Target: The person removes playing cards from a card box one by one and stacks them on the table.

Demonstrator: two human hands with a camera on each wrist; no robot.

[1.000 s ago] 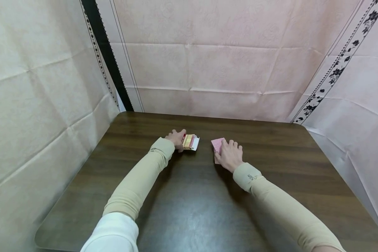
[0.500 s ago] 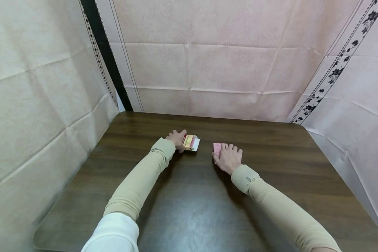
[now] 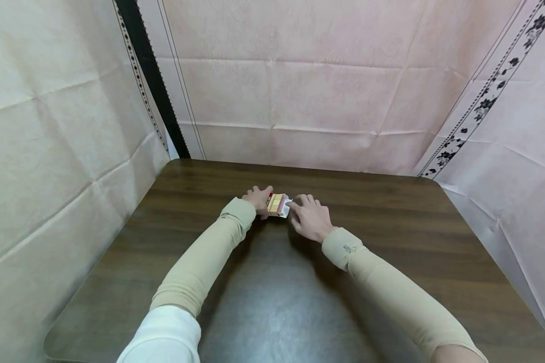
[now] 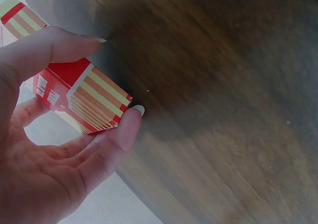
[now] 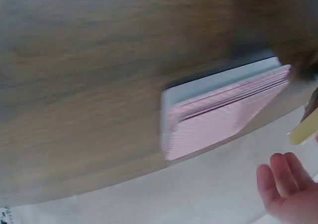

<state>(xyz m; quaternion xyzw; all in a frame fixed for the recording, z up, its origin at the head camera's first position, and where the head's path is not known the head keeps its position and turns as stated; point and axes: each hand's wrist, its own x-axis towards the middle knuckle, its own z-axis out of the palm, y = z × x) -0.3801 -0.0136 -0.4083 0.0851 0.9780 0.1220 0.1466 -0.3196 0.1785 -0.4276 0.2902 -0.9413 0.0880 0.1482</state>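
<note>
A red and cream striped playing-card box (image 3: pixel 276 203) is in my left hand (image 3: pixel 257 199), thumb on one side and fingers on the other. Its white flap stands open toward the right. The left wrist view shows the box (image 4: pixel 84 92) tilted in the grip. My right hand (image 3: pixel 311 221) reaches in from the right, its fingers extended, with one fingertip right at the white flap. A pink-backed deck of playing cards (image 5: pixel 223 110) lies beside the right hand on the table, slightly fanned along one edge; the head view has it mostly hidden behind that hand.
The dark wooden table (image 3: pixel 236 307) has rounded corners and reaches to pale cloth hangings (image 3: pixel 318 106) at the back and both sides. A black strip (image 3: pixel 159 80) runs down the cloth at the back left.
My right hand has let go of the deck and moved left to the box's flap. Before that, the deck was set down flatter on the table. The left hand keeps its grip, shifting slightly right.
</note>
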